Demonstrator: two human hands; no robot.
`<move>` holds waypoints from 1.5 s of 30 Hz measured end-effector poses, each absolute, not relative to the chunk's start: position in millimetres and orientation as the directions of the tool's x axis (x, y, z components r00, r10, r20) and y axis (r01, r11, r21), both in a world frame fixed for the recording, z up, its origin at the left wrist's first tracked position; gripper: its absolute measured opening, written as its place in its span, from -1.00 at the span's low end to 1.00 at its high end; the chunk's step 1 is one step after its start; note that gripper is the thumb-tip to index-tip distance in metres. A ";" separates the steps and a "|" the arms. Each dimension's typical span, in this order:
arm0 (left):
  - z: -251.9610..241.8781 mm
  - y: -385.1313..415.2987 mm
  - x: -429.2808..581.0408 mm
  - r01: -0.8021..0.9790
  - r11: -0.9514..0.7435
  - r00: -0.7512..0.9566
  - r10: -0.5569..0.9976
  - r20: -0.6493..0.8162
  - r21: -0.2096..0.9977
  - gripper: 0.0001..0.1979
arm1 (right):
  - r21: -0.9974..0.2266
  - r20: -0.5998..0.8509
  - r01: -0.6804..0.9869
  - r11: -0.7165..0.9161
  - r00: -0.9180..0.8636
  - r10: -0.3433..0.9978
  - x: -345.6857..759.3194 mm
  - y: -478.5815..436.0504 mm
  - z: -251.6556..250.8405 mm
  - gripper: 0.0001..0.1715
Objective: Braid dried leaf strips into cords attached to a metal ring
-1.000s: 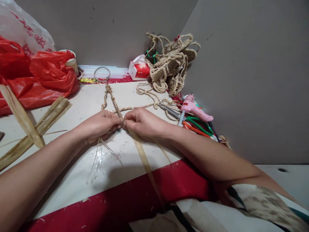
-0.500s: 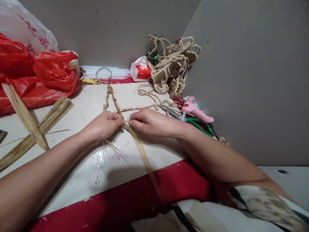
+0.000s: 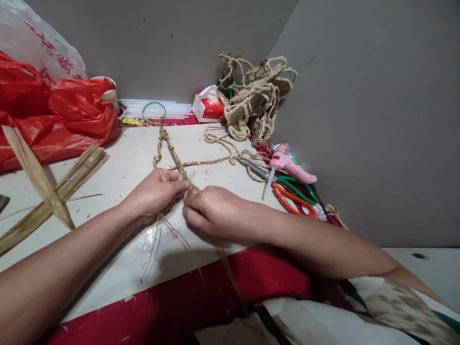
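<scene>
Pinches the twisted cord [image 3: 174, 153] with the left hand [image 3: 160, 191], in front of the tissue box [image 3: 209, 109] and left of it. Grips pale strands [image 3: 194, 187] in the curled right hand [image 3: 219, 212], well in front of that same box

My left hand [image 3: 156, 195]: lower fingers curl out of sight; my thumb covers the end of the brown twisted straw cord [image 3: 175, 154].
My right hand [image 3: 224, 215]: fingertips lie hidden in my fist, which swallows the end of a thin tan straw strand [image 3: 195, 187].
Long flat pale-tan strip [image 3: 223, 258]: upper part behind my right hand, lower end blurred over the red cloth [image 3: 172, 299].
Crumpled red plastic bag [image 3: 84, 112]: cut by the left edge, hiding most of a cream cup [image 3: 111, 96].
Dark object [image 3: 3, 201]: only a corner shows; I can't tell what it is.
Red-and-white tissue box [image 3: 212, 109]: lettering too small for me to read.
</scene>
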State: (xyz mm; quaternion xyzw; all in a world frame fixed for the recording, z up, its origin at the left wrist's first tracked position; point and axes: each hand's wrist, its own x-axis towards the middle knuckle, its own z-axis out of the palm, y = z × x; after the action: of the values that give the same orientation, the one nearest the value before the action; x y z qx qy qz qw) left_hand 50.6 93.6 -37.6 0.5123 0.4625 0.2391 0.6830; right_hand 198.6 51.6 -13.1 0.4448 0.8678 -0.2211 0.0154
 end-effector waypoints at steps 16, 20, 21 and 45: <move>-34.2 103.5 42.2 0.167 0.350 0.571 0.728 -0.380 0.922 -0.80 | -0.950 -0.307 0.231 -0.210 -0.566 0.765 216.3 96.0 -36.7 -0.60; -34.2 103.8 40.8 0.249 0.297 0.578 0.719 -0.387 0.922 -0.83 | -0.906 -0.420 0.244 -0.346 -0.619 0.664 223.3 103.6 -39.4 -0.61; -34.6 103.9 40.1 0.287 0.253 0.579 0.723 -0.378 0.924 -0.83 | -0.897 -0.437 0.252 -0.364 -0.631 0.641 224.6 105.5 -39.5 -0.61; -38.6 42.8 50.2 0.789 -0.577 0.606 0.787 -0.115 0.209 -0.69 | -0.808 -0.520 -0.064 -0.585 -0.389 0.760 198.8 78.4 -38.1 -0.78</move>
State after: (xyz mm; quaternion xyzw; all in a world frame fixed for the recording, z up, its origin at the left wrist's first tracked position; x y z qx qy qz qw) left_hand 50.2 42.8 -38.6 0.8881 0.4437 -0.0048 0.1201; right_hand 198.8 78.4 -38.1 0.4796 0.3633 -0.7500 -0.2747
